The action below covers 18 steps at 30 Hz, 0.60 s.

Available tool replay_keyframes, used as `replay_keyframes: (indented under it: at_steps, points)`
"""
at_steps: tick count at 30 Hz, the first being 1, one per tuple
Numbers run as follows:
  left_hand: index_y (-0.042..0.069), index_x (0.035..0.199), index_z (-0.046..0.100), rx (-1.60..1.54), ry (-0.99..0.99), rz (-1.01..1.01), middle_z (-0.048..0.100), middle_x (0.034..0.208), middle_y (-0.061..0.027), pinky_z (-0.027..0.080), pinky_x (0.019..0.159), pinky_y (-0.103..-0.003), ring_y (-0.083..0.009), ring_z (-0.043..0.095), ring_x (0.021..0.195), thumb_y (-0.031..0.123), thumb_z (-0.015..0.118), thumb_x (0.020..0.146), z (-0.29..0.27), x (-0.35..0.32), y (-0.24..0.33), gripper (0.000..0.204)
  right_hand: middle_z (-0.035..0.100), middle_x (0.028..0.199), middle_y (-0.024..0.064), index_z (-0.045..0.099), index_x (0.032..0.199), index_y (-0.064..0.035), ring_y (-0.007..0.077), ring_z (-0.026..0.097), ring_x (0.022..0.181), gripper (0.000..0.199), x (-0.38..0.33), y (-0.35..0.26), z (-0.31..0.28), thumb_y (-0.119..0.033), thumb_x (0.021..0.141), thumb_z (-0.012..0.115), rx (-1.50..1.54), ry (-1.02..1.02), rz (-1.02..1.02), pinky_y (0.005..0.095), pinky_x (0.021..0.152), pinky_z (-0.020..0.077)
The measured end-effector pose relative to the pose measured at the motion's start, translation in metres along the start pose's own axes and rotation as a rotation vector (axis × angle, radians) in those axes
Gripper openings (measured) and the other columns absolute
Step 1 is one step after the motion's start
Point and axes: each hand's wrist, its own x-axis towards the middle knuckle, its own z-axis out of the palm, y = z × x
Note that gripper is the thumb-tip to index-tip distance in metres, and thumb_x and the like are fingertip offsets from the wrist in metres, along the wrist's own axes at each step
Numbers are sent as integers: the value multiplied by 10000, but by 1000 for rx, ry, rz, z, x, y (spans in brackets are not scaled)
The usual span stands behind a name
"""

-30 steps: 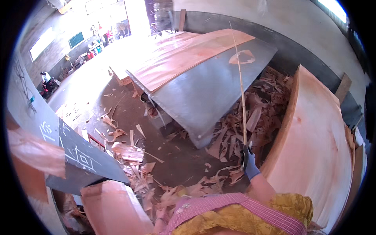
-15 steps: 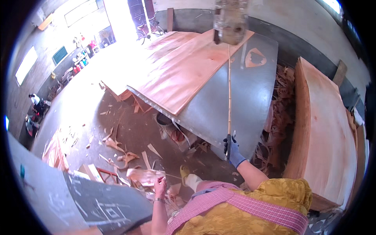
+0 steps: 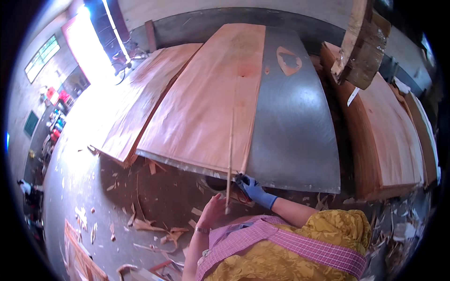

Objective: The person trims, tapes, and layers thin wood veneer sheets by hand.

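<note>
A long thin wooden stick (image 3: pixel 230 159) stands nearly upright in view between my hands, its lower end beside my left hand and its upper part over the veneer sheet (image 3: pixel 206 107). My bare left hand (image 3: pixel 213 210) has its fingers stretched out, close to the stick; whether it touches is unclear. My right hand (image 3: pixel 257 190), in a blue glove with dark fingers, is closed at the near edge of the grey-topped table (image 3: pixel 295 126). A dark piece shows at its fingers, too unclear to name. The veneer covers the table's left part.
More veneer (image 3: pixel 154 89) lies at the left. A thick veneer stack (image 3: pixel 389 136) stands at the right. A torn veneer scrap (image 3: pixel 289 61) lies on the table's far part. A tape-wrapped wooden piece (image 3: pixel 368 51) hangs at upper right. Veneer scraps (image 3: pixel 147 226) litter the floor.
The view has turned, and the table now lies straight ahead. The stick, gripped by my right hand before, now shows left of it. My left hand has come up close to the stick.
</note>
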Motion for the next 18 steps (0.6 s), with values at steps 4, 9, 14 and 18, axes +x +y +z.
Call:
replay_keyframes:
  at_steps: [4,9,14,18]
  points:
    - [58,966,653,616,187,31,672,778,-2,488,639,-344,-169,600,678,447,573,962,-80,40,64,397,569,1262,257,342,1463,-45,379,582,1148,860,75,-77,44,-601,864,610,-456,306,81,465,968,467]
    - [8,776,612,912,236,326,583,619,-37,444,562,-329,-118,545,590,387,643,909,-158,67,130,403,583,1225,270,344,1436,-14,411,596,1104,836,123,-53,108,-500,840,672,-681,426,303,472,921,491]
    - [13,803,631,867,144,298,522,611,12,370,498,-282,-65,463,553,355,638,926,-218,98,216,363,612,1198,252,454,1364,-17,394,623,1065,643,156,-88,123,-321,845,679,-311,482,313,440,900,505]
    - [28,838,641,854,164,328,471,573,47,288,380,-255,-55,408,455,357,646,915,-265,149,278,339,571,1331,149,387,1433,5,211,575,1173,684,207,-190,175,-218,869,703,335,437,168,332,966,460]
